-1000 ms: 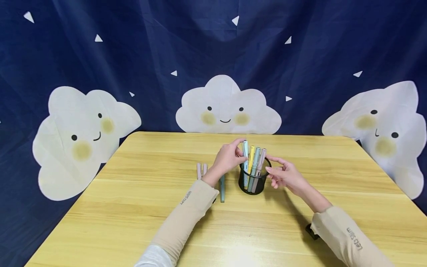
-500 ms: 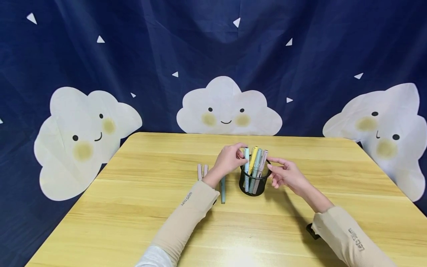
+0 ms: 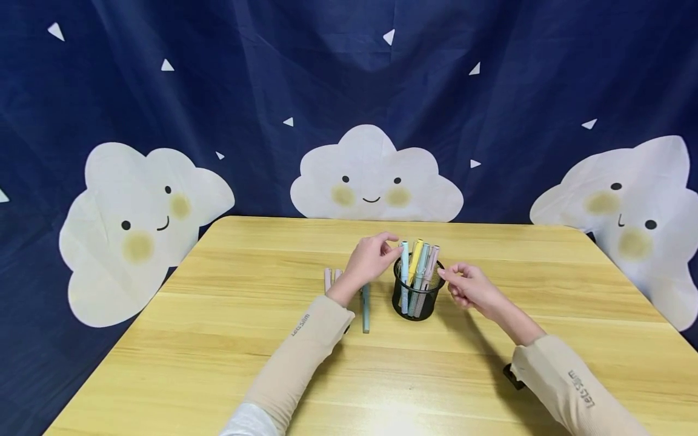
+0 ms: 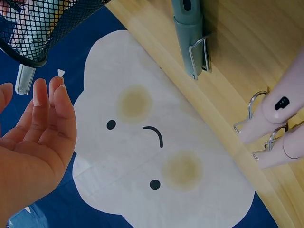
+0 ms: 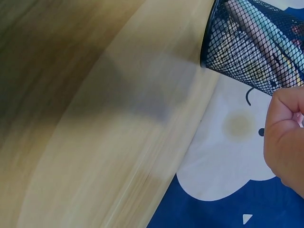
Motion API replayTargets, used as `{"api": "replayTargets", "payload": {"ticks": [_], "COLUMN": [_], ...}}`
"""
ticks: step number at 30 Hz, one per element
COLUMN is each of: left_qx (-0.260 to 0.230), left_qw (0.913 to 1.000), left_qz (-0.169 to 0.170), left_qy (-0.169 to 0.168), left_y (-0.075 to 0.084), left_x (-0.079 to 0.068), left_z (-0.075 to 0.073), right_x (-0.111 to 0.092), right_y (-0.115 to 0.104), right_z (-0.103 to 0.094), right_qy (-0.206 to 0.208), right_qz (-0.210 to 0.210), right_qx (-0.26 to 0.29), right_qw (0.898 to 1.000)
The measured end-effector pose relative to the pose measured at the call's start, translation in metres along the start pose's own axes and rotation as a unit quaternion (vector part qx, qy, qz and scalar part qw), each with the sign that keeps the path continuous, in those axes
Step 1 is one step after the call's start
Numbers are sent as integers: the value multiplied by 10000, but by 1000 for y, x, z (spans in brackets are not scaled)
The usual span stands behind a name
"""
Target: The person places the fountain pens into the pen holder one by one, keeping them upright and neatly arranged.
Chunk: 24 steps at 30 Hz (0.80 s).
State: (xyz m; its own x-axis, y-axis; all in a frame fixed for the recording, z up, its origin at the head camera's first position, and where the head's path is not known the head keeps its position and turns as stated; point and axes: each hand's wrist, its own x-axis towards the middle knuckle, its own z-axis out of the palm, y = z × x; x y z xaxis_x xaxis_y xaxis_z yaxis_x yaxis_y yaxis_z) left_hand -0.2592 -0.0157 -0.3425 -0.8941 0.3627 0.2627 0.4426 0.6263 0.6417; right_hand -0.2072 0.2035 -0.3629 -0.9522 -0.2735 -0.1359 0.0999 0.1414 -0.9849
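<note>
A black mesh pen holder [image 3: 414,306] stands upright on the table, with several capped pens leaning in it: a light blue pen [image 3: 404,260], a yellow pen [image 3: 417,251], a grey-green one and a lilac one. My left hand [image 3: 372,257] is beside the light blue pen, its fingers loosely bent; in the left wrist view a gap shows between these fingers and the pen's end. My right hand [image 3: 474,287] holds the holder's right rim with thumb and curled fingers. In the right wrist view this hand [image 5: 287,135] overlaps the mesh wall.
A grey-green pen [image 3: 366,312] and two lilac pens [image 4: 278,102] lie on the wooden table [image 3: 218,345] to the holder's left, partly behind the left arm in the head view. A dark blue curtain [image 3: 349,72] with smiling clouds hangs behind the table's far edge.
The light blue pen has sunk lower into the holder, and my left fingers have loosened from it. My right index finger, earlier stretched along the rim, has curled in.
</note>
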Motion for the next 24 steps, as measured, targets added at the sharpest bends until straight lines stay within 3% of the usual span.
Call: {"api": "replayTargets", "payload": {"ticks": [8, 15, 24], "left_qx": [-2, 99, 195], "left_qw": [10000, 9999, 9998], "left_qz": [24, 100, 69], "left_qy": [-25, 2, -36], "left_y": [-3, -5, -15], "left_x": [-1, -2, -6], "left_z": [-2, -4, -13], "right_x": [1, 2, 0], "right_y": [3, 4, 1], "right_z": [-4, -3, 0], "right_qy": [-358, 60, 168], "right_qz": [-137, -106, -214], "right_qx": [62, 391, 702], "right_qw": [9992, 9992, 9972]}}
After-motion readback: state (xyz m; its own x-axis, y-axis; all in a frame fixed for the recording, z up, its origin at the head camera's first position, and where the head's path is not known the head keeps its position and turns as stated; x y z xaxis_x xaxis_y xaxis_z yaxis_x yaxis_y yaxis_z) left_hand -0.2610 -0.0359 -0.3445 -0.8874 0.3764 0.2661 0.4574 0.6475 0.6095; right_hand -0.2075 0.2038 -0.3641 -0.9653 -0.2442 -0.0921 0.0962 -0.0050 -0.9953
